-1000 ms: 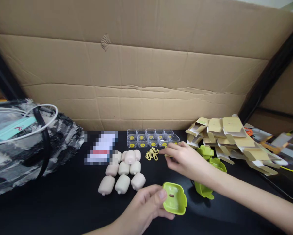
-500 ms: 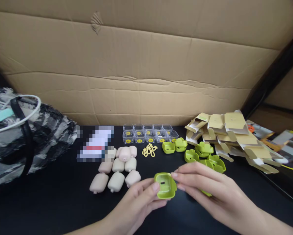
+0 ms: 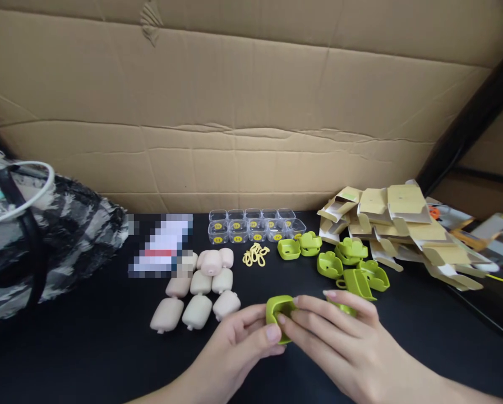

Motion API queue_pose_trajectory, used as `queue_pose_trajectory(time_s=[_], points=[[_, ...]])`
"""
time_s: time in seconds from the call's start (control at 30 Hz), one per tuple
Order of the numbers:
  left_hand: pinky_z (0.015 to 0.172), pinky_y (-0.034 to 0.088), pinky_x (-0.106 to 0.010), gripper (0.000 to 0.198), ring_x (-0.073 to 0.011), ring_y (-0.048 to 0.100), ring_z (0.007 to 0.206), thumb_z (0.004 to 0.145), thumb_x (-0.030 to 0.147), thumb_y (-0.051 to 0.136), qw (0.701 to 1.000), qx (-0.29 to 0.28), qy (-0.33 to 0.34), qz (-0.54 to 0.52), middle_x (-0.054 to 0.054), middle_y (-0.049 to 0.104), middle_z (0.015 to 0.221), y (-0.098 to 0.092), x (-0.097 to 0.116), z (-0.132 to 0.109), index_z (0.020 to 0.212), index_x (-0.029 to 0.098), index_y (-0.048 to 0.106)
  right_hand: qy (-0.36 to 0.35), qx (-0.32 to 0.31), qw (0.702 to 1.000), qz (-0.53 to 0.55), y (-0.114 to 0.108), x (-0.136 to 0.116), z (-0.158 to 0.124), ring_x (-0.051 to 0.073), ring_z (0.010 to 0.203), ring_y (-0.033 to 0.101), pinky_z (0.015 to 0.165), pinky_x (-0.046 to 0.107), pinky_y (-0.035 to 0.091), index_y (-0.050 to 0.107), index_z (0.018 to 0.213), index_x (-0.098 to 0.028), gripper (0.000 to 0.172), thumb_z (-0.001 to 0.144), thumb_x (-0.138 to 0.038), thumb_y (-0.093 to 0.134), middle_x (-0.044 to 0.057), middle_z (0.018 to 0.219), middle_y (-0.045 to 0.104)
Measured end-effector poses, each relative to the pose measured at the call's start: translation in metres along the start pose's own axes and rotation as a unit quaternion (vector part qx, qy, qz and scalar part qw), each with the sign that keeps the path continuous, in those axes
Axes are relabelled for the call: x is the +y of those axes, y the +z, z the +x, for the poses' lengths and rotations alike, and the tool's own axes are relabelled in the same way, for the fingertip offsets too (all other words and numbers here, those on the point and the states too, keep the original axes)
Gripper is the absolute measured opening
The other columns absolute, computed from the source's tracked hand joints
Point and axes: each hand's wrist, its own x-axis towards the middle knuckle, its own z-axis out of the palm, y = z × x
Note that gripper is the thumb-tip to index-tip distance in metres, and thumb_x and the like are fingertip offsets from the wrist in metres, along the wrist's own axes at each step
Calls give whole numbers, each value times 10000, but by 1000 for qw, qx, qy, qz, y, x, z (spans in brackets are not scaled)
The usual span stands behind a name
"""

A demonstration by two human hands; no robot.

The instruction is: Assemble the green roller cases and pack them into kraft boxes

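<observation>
In front of me, my left hand point(image 3: 247, 342) is closed around a small green case shell point(image 3: 272, 308), a hollow rounded cup whose opening is tilted to the right. My right hand point(image 3: 344, 342) pinches the shell's right rim, with fingertips reaching into the cup. Part of another green piece point(image 3: 344, 308) shows behind the right hand's fingers. Beyond lie several more green shells point(image 3: 329, 265), some with wavy, flower-like edges, and one with a small loop. A little heap of pale yellow rings point(image 3: 255, 255) sits farther back at the middle.
Pale pink and beige rounded cases point(image 3: 197, 312) lie in rows at left. Clear plastic boxes point(image 3: 257, 227) with yellow stickers stand at the back. Flattened small cartons point(image 3: 394, 219) pile up at right. A checked fabric bundle point(image 3: 78, 224) is far left, before a cardboard wall point(image 3: 234, 101).
The green shell has turned, its opening now facing right instead of toward me. My right hand's fingertips moved left from its edge into the cup. The view shifted slightly.
</observation>
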Motion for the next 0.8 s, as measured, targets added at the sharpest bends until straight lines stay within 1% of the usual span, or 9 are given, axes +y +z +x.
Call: queue_pose_trajectory(time_s=[0.07, 0.2, 0.3, 0.4, 0.5, 0.6, 0.7, 0.8], points=[[893, 458, -300, 293, -195, 629, 1036, 818, 305, 689, 1000, -1, 3, 11, -59, 716, 1064, -1, -1, 1, 1098, 218, 684, -14, 1, 1000, -9, -2, -1, 1, 113, 1012, 602, 1008, 274, 277, 680, 1037, -165, 490, 1032, -164, 190, -9, 962, 746], [862, 467, -266, 296, -174, 634, 1015, 810, 320, 698, 1000, -14, 8, 26, -39, 727, 1019, -3, -4, 2, 1094, 234, 686, -24, -4, 999, -41, -6, -3, 4, 125, 983, 610, 939, 284, 347, 683, 1010, -170, 515, 1020, -121, 171, -17, 942, 749], [856, 470, -276, 308, -176, 639, 990, 808, 341, 696, 999, -20, 12, 42, -37, 728, 1004, -4, -6, 2, 1098, 238, 683, -30, -5, 997, -67, -5, -8, 3, 124, 960, 614, 917, 281, 377, 691, 963, -182, 512, 996, -69, 192, -32, 928, 749], [851, 480, -296, 327, -196, 644, 985, 797, 352, 703, 998, -12, 16, 59, -44, 729, 1005, -4, -7, 2, 1102, 234, 682, -26, 5, 996, -80, -2, -13, 1, 133, 914, 624, 923, 284, 386, 697, 917, -182, 489, 961, -28, 235, -34, 888, 748], [860, 494, -316, 358, -220, 643, 1025, 796, 366, 702, 998, -6, 10, 67, -50, 731, 1024, -4, -7, 1, 1129, 237, 671, -11, 12, 997, -82, 2, -17, 1, 145, 871, 633, 942, 294, 381, 701, 891, -179, 454, 941, -27, 276, -11, 852, 743], [859, 506, -327, 365, -231, 645, 1037, 808, 366, 688, 997, -3, 6, 83, -53, 730, 1042, -4, -7, 1, 1147, 234, 661, -7, 17, 997, -75, 5, -18, 3, 152, 818, 629, 987, 299, 349, 706, 836, -173, 500, 945, -27, 240, 10, 792, 731], [859, 510, -334, 354, -222, 650, 1016, 820, 361, 676, 996, 3, 3, 87, -53, 724, 1047, -3, -7, 1, 1150, 233, 658, -6, 18, 998, -64, 7, -18, 4, 158, 824, 615, 1019, 300, 311, 707, 802, -166, 553, 965, -42, 193, 19, 773, 721], [845, 515, -322, 333, -191, 653, 958, 821, 356, 676, 997, 2, 10, 79, -44, 717, 1030, -3, -7, 1, 1135, 243, 666, -2, 4, 999, -36, 8, -15, 5, 151, 877, 609, 1029, 300, 270, 702, 838, -167, 554, 1000, -98, 178, 11, 792, 716]])
